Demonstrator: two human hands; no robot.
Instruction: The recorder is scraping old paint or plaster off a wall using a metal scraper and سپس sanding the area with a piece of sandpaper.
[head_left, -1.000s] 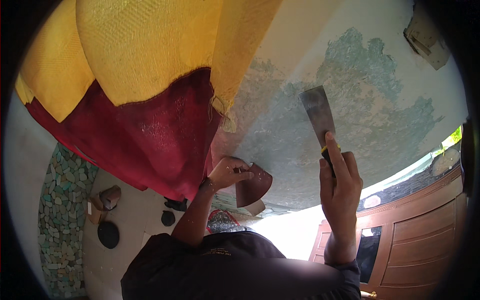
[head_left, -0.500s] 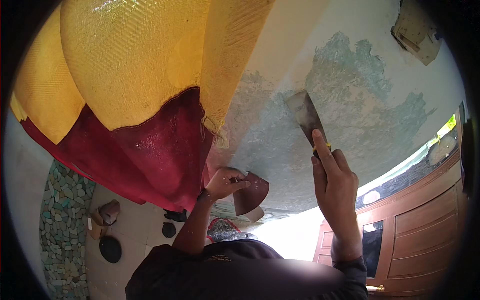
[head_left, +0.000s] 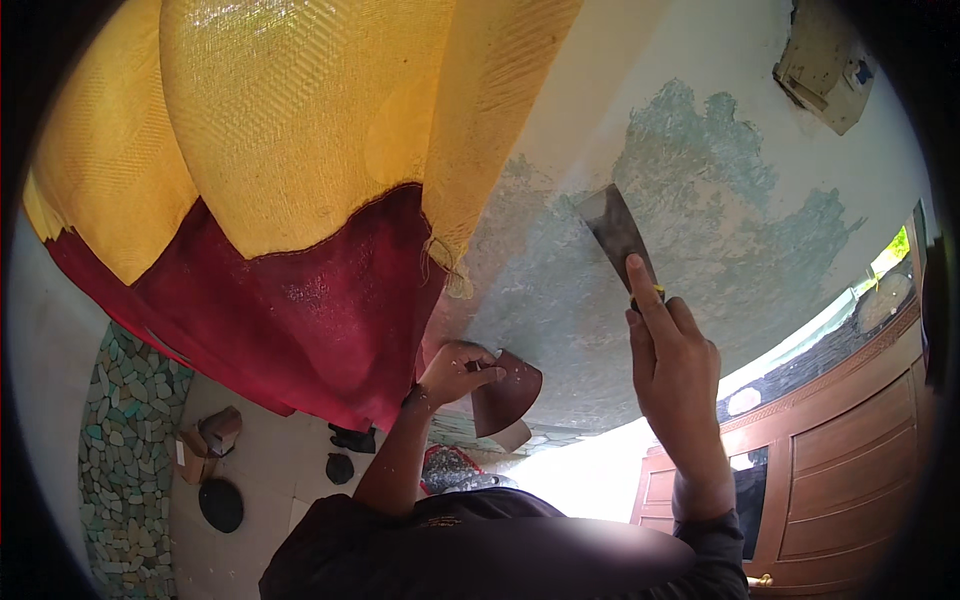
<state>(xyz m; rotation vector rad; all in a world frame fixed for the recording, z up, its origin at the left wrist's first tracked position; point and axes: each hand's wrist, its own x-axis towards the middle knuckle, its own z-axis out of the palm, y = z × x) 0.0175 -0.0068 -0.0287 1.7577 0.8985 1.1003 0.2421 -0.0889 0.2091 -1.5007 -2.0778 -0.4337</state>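
1. A yellow and red curtain (head_left: 300,200) hangs up and to the left of both hands, its red hem just beside the left hand (head_left: 455,372).
2. The left hand's fingers (head_left: 480,368) are curled shut around a brown sheet of sandpaper (head_left: 507,392), held close to the wall (head_left: 590,300).
3. The right hand (head_left: 672,350) grips a scraper (head_left: 617,232), forefinger stretched along it; the blade lies flat on the wall's bare greenish patch, above the fingers.
4. A wooden door (head_left: 840,470) stands lower right.

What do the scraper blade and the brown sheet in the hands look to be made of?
The scraper blade looks like thin flat metal, dull grey with a faint sheen. The brown sheet looks like sandpaper: matte reddish brown, curling stiffly, though grit is too fine to see.
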